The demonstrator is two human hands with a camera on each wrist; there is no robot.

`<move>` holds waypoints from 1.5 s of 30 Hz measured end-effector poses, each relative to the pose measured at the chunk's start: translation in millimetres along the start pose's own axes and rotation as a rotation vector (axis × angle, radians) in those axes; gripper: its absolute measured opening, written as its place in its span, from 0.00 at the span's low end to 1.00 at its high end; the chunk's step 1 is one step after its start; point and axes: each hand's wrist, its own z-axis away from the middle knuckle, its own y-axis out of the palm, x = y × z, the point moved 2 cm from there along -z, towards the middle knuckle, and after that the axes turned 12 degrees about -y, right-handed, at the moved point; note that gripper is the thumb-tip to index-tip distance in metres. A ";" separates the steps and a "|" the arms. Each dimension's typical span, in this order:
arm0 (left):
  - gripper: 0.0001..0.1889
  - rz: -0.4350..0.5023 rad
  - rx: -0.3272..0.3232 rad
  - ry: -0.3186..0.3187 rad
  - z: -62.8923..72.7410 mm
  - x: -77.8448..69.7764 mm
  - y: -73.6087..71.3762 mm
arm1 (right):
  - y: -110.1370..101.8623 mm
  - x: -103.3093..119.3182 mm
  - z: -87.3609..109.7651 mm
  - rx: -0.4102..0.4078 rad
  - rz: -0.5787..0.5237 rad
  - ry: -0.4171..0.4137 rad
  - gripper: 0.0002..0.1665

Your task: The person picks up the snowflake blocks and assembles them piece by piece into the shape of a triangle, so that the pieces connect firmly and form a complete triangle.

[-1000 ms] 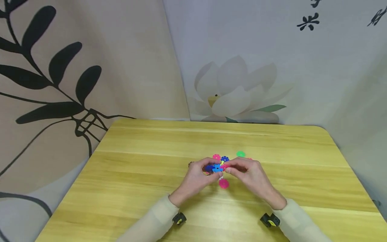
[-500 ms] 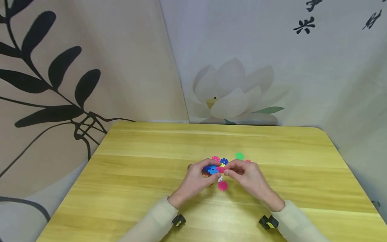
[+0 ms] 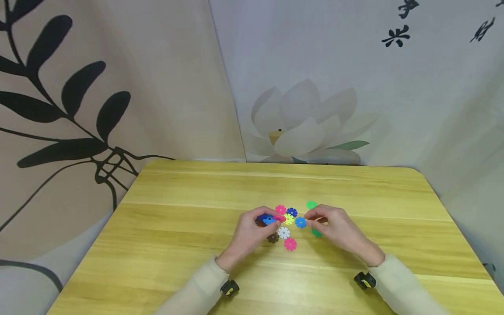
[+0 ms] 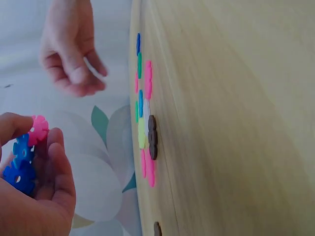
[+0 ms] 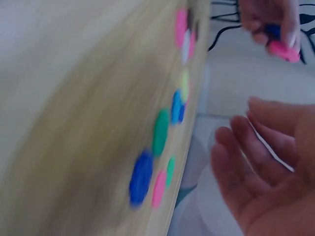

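Note:
In my left hand point(image 3: 249, 229) I hold a small chain of joined plastic snowflake discs. In the left wrist view it shows a dark blue disc point(image 4: 19, 177), a lighter blue disc point(image 4: 23, 149) and a pink disc point(image 4: 38, 130). The thumb and fingers pinch the chain above the table. My right hand point(image 3: 339, 228) hovers to the right over loose discs, fingers bent and apart; the right wrist view shows nothing between them. Nearest to its fingertips in the head view lies a light blue disc point(image 3: 301, 222). A green disc point(image 3: 316, 233) is partly hidden beneath that hand.
Between the hands lie a yellow disc point(image 3: 289, 219), a white disc point(image 3: 284, 232), a brown disc point(image 3: 273, 238) and a front pink disc point(image 3: 290, 244). Another green disc point(image 3: 311, 204) lies farther back. The wooden table point(image 3: 197, 245) meets a printed cloth backdrop point(image 3: 177, 87).
My right hand has let go of the pink disc and moved right, away from the left. The left hand has shifted slightly left, keeping the chain with the pink disc attached.

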 end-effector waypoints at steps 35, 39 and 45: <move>0.03 0.083 0.048 -0.006 -4.9 -1.0 -2.3 | -7.8 -2.5 10.6 0.130 -0.207 0.030 0.09; 0.04 0.078 0.042 0.020 -3.1 -1.4 1.6 | -8.0 14.9 8.5 0.043 -0.362 0.080 0.15; 0.05 0.068 0.060 0.076 -4.2 -6.3 7.0 | -1.6 27.8 4.7 -0.035 -0.456 0.138 0.15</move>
